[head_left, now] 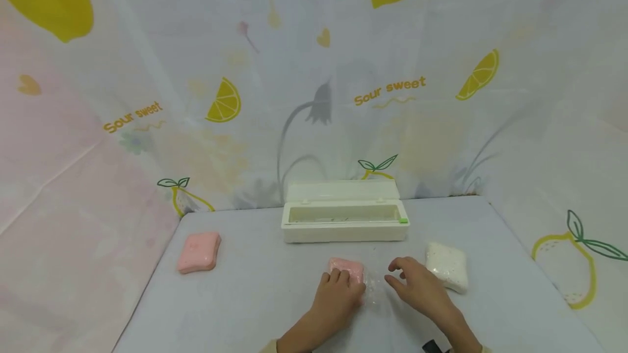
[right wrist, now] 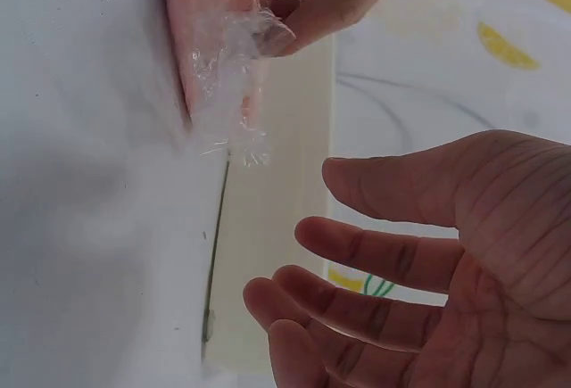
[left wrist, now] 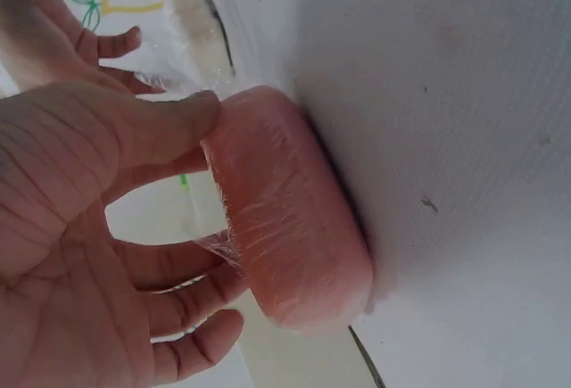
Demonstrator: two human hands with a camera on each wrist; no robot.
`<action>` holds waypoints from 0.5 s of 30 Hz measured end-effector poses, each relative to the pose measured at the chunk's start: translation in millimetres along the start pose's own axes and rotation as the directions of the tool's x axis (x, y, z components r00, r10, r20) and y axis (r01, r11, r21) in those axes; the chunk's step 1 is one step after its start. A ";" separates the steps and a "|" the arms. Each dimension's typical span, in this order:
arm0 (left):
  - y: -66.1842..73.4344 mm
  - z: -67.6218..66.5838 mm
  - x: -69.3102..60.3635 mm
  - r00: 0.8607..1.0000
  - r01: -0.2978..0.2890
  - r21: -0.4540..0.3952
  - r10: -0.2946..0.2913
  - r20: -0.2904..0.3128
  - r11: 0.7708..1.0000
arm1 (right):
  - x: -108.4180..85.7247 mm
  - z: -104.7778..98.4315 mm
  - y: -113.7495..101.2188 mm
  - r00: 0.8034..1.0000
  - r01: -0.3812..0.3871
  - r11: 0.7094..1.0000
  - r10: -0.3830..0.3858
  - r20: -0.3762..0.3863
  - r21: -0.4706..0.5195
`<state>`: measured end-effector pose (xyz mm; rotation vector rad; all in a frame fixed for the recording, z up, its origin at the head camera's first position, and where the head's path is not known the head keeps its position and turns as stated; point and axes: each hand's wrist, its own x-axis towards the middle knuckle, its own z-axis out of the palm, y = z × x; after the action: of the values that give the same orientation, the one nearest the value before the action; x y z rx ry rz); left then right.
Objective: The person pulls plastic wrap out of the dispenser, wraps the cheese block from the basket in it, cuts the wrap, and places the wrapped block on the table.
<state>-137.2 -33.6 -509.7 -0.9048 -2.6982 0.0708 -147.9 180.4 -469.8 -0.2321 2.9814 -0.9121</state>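
Note:
A pink, rounded block (head_left: pixel 347 266), soap-like in shape, lies on the table with clear cling film (right wrist: pixel 219 76) over it. My left hand (head_left: pixel 336 296) grips the block from above, thumb and fingertips at its upper edges and on the film. Loose, crumpled film sticks out from the block's right side, toward my right hand (head_left: pixel 422 287). That hand hovers right of the block, fingers loosely bent and apart, holding nothing. The block's underside is hidden.
Behind the hands stands a long white dispenser box (head_left: pixel 345 234), lid raised, with a green slider (head_left: pixel 403 221) at its right end. A white film-wrapped block (head_left: pixel 446 267) lies just beyond the right hand. Another pink block (head_left: pixel 198 252) lies at the left. Printed cloth walls enclose the table.

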 end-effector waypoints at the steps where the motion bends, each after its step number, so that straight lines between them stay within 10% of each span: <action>1: 0.1 0.4 -0.2 1.000 -0.010 -0.004 0.010 0.011 1.000 | 0.1 0.1 -0.2 1.000 0.003 1.000 -0.003 0.005 0.000; 9: -12.1 3.0 -3.7 0.987 -0.159 -0.022 0.159 -0.016 0.987 | -2.9 6.4 7.0 0.985 0.167 0.986 -0.167 0.036 -0.008; 15: -26.5 10.5 -4.0 0.969 -0.238 0.033 0.239 -0.055 0.971 | -3.5 16.7 11.6 0.873 0.486 0.873 -0.483 0.068 -0.034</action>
<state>-152.5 -56.7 -517.1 -1.2007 -2.5169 0.1278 -145.0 181.1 -490.3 -1.0298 2.9375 -0.8331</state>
